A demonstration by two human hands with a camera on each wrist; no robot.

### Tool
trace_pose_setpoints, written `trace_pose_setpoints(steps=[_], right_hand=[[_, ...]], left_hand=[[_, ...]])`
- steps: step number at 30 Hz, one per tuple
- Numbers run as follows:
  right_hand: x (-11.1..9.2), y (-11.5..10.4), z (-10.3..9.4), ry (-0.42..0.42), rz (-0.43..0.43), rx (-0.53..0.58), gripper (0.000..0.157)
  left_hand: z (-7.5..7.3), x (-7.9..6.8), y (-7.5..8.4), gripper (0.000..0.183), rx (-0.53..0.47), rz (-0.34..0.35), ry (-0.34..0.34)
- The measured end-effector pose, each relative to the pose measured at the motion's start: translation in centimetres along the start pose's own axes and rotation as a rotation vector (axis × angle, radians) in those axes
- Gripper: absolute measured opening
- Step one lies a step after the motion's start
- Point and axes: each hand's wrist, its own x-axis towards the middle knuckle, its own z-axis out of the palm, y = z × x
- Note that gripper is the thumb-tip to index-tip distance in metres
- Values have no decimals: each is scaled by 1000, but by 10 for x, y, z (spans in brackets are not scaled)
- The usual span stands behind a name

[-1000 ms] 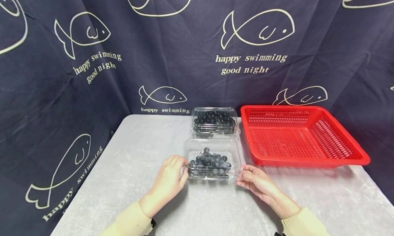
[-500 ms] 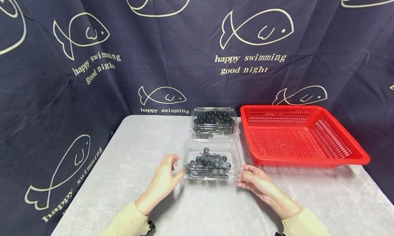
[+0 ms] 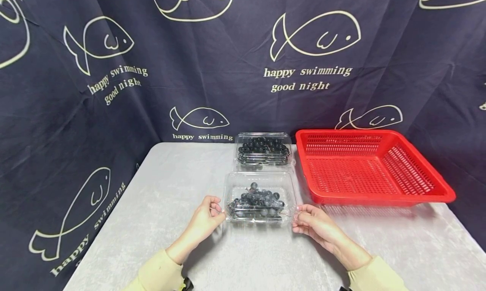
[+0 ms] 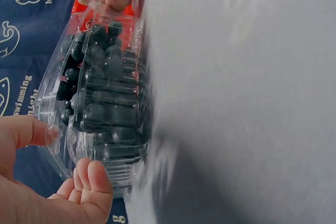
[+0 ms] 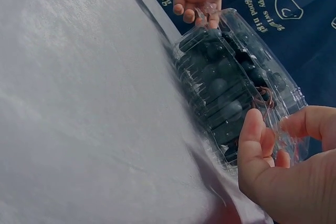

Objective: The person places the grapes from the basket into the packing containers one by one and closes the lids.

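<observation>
A clear plastic clamshell box [image 3: 259,177] stands on the table with dark grapes [image 3: 262,200] inside. A brown stem shows through the plastic in the right wrist view. My left hand [image 3: 205,221] is at the near left corner of the box, thumb and fingers pinching its rim. At the near right corner, my right hand [image 3: 317,227] pinches the rim between thumb and fingers. Both wrist views show the clear lid [image 4: 50,90] lying over the grapes, with the fingertips at its edge.
Right behind stands a second clear box [image 3: 263,136] with dark grapes. To the right is a red perforated plastic basket [image 3: 379,200]. A dark blue fish-print cloth [image 3: 235,71] hangs behind the grey table [image 3: 171,173].
My left hand has let its fingers slip off the box's left side and moved slightly left and toward me, to the near corner. The right hand and boxes have stayed put.
</observation>
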Motion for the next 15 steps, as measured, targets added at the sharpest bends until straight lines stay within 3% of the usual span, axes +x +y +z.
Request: trace_pose_setpoints(steps=[6,15], right_hand=[[1,1,0,-1,2,-3,29],[2,2,-1,-32,2,-29,35]], left_hand=[[3,0,-2,42,-96,-80,-58],[4,0,-6,32,-178,-104,-168]])
